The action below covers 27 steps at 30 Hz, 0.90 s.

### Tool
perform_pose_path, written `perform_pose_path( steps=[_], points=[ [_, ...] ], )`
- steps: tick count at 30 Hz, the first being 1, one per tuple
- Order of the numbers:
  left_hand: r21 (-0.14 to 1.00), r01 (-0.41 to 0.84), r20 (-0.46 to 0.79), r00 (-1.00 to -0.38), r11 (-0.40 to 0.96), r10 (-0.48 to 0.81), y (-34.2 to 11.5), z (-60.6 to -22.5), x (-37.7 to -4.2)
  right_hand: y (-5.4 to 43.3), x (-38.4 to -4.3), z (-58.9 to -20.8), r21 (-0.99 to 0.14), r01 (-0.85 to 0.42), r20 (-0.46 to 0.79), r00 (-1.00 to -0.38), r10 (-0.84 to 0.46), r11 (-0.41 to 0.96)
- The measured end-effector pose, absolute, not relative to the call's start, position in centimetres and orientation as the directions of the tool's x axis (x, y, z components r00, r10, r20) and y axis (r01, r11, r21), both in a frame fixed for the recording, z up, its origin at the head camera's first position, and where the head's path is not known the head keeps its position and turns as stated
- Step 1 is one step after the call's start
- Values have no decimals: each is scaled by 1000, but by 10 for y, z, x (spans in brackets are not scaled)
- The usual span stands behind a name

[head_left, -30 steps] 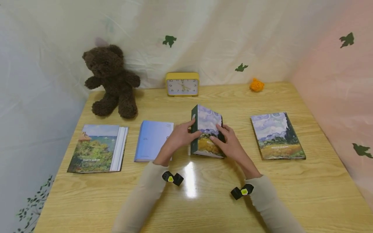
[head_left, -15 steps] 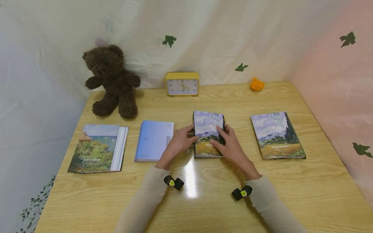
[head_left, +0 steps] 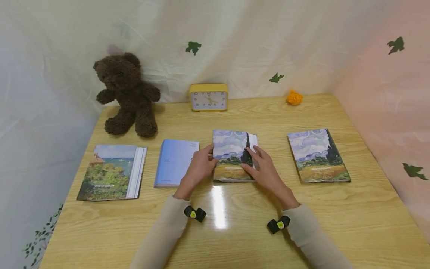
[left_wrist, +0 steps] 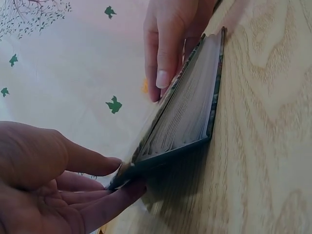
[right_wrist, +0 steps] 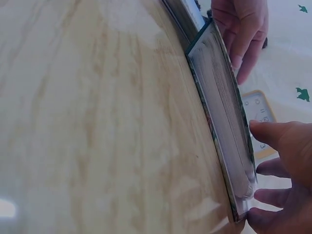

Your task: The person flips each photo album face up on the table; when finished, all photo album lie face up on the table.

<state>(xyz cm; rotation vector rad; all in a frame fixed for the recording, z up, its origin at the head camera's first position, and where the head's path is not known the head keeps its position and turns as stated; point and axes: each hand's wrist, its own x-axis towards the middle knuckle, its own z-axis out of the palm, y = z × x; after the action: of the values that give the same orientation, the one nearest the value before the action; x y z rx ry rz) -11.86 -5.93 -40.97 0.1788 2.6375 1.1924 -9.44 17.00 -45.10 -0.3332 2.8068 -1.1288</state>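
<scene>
Between both hands lies a thick photo album (head_left: pixel 231 149) with a painted wheat-field cover. Its dark spine faces left, and white page edges show on its right side. My left hand (head_left: pixel 200 164) pinches the spine edge, thumb above; in the left wrist view its fingers reach under the raised spine (left_wrist: pixel 161 161). The fingertips of my right hand (head_left: pixel 263 168) rest spread on the cover's right part and the page side, fairly straight. A matching wheat-field album (head_left: pixel 319 157) lies to the right. A blue album (head_left: pixel 176 162) lies close beside my left hand.
A photo album (head_left: pixel 111 172) with a seaside painting lies at the far left of the wooden table (head_left: pixel 235 239). Along the back stand a brown teddy bear (head_left: pixel 127 93), a yellow clock (head_left: pixel 209 98) and a small orange object (head_left: pixel 294 98) near the curtain.
The held album has gone from tilted up, with its dark spine showing, to nearly flat. Its cover has shifted left with my left hand, baring white page edges on the right.
</scene>
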Motion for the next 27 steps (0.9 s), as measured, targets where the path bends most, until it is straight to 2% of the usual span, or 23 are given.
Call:
perform_pose_path(
  steps=[6,9,14,20,27],
  points=[
    [677,52,-107,-980,735,168,-57,-408,-118,175,-94,-450,-722,-151,2,-976,-216,676],
    [680,65,-50,-990,731,134,-51,-405,-118,183,-95,-447,-738,-128,5,-983,-184,663],
    [743,107,15,-990,661,143,-34,-400,-119,207,-97,-442,-747,-107,34,-992,-124,656],
    [850,100,-17,-976,518,216,-9,-406,-122,249,-99,-432,-769,-101,108,-994,-26,631],
    [891,111,-19,-959,440,282,21,-416,-120,295,-85,-421,-762,-48,131,-988,81,645]
  ],
)
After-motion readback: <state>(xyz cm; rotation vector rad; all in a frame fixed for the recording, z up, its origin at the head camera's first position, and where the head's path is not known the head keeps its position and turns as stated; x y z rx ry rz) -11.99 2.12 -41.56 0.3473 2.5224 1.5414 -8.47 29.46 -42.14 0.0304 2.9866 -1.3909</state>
